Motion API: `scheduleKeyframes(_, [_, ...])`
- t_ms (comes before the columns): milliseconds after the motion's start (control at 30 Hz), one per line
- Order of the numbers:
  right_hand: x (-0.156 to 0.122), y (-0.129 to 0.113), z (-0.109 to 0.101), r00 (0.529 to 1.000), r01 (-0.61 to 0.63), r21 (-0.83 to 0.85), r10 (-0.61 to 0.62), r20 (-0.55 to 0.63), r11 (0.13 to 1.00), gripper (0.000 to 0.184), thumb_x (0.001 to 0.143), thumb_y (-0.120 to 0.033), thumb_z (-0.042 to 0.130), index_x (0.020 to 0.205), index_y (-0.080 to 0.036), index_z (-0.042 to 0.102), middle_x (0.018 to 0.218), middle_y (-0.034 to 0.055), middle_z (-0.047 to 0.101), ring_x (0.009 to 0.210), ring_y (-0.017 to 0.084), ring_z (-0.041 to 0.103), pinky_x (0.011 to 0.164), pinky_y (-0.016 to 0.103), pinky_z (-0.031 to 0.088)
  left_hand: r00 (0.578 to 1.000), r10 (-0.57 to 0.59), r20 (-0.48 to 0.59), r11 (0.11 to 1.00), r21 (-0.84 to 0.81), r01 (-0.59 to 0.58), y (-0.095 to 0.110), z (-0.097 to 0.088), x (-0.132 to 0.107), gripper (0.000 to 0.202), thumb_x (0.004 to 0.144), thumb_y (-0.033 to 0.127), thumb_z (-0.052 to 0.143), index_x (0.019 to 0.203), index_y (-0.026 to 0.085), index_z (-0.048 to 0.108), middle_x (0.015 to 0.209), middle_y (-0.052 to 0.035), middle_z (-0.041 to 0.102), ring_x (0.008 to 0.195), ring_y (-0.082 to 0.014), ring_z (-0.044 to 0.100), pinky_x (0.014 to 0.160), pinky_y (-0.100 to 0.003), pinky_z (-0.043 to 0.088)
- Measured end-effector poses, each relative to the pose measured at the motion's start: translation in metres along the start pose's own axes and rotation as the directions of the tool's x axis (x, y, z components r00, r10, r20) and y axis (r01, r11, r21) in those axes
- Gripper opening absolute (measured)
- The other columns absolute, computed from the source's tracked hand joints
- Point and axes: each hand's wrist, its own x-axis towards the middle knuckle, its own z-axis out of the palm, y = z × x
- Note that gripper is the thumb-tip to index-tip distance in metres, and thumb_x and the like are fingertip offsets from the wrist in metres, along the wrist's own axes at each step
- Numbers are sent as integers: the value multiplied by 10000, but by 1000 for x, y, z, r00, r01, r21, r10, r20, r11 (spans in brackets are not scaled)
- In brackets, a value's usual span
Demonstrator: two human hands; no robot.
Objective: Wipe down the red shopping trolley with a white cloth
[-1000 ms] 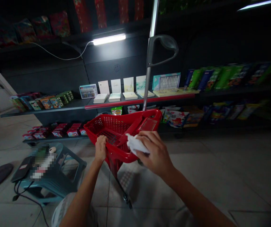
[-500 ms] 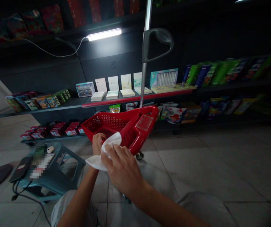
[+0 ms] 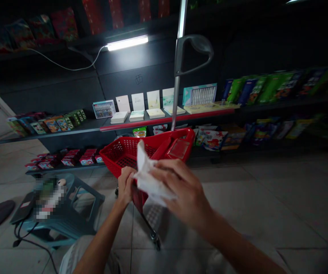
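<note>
A red plastic shopping basket (image 3: 124,150) on wheels stands tilted on the tiled floor in front of me. Its grey pull handle (image 3: 194,49) rises on a metal pole above it. My left hand (image 3: 126,185) is closed on the basket's near rim. My right hand (image 3: 181,190) is closed on a crumpled white cloth (image 3: 148,177), held just in front of the basket's near edge, with one corner of the cloth sticking up.
A teal plastic stool (image 3: 66,205) with a phone and small items stands at the left, a cable trailing from it. Dark shelves (image 3: 164,121) with cards, boxes and packets run along the back under a strip light (image 3: 126,42). Pale floor tiles (image 3: 266,205) spread to the right.
My right hand with the cloth has moved from the basket's near left rim up and to the right, lifting the cloth off the basket. The left hand keeps its grip on the rim.
</note>
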Motion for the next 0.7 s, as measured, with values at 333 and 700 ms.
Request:
scheduleKeyframes(333, [18,116,-5,980,50,-127,-24,196,991,271,831,-169,663,1095,-181,728,1141,96,729,1045,275,601,978,436,474,998,-20,-56,982,-187,9,-7,-3,14,394,980,467,438,738,218,622,751,-29,610,799,-215,552,832,-372,414])
scheduleKeyframes(700, [37,220,-39,936,-218,-475,321,145,852,311,899,-235,494,1054,-110,733,1095,157,731,1042,291,593,947,376,446,993,-87,-74,984,-160,74,-20,-18,28,387,918,479,397,667,225,546,708,-41,572,770,-212,538,793,-359,453])
